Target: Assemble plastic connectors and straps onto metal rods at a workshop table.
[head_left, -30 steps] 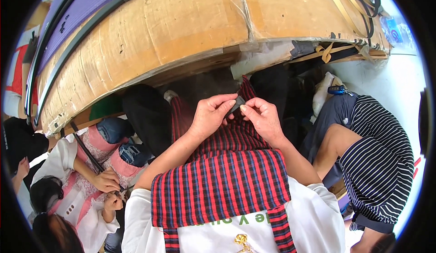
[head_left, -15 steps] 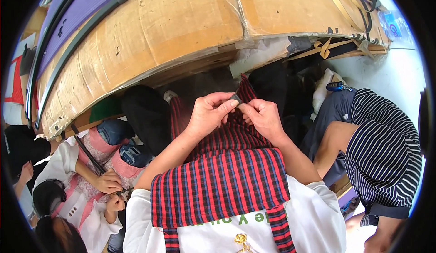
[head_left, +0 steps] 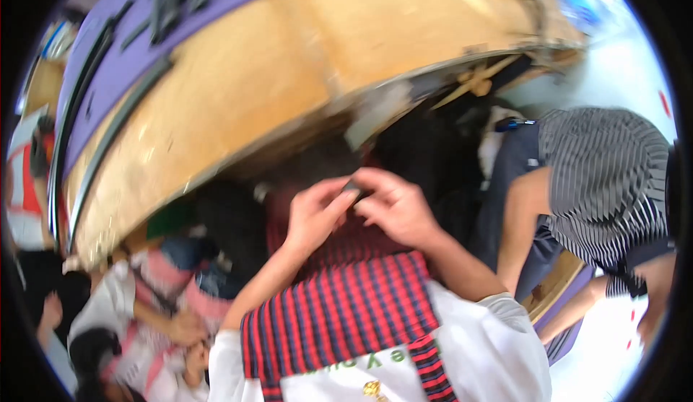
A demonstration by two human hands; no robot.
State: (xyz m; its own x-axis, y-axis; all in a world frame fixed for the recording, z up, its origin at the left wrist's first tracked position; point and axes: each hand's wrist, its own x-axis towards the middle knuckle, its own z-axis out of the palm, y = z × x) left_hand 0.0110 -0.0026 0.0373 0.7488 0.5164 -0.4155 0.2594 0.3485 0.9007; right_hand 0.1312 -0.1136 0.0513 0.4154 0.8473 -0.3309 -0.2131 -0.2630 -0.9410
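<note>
Over my lap, in front of a red-and-black checked apron (head_left: pixel 346 315), my two hands meet at a small dark piece (head_left: pixel 353 186). My left hand (head_left: pixel 314 213) is closed, with the piece pinched between thumb and forefinger. From the other side, my right hand (head_left: pixel 398 206) reaches the same piece, its forefinger over the top and its thumb lower. Motion blurs the fingers, and the piece is too small and smeared to name its kind.
A table with a tan, taped top (head_left: pixel 238 63) arcs across the front. Long black strips (head_left: pixel 115 131) lie at its left on a purple cover (head_left: pixel 108 52). One person (head_left: pixel 137 322) sits at my left; another in a striped shirt (head_left: pixel 599 171) bends close at my right.
The view has swung and blurred. My right hand has turned and its fingers have spread more around the small dark piece. My left hand still pinches it.
</note>
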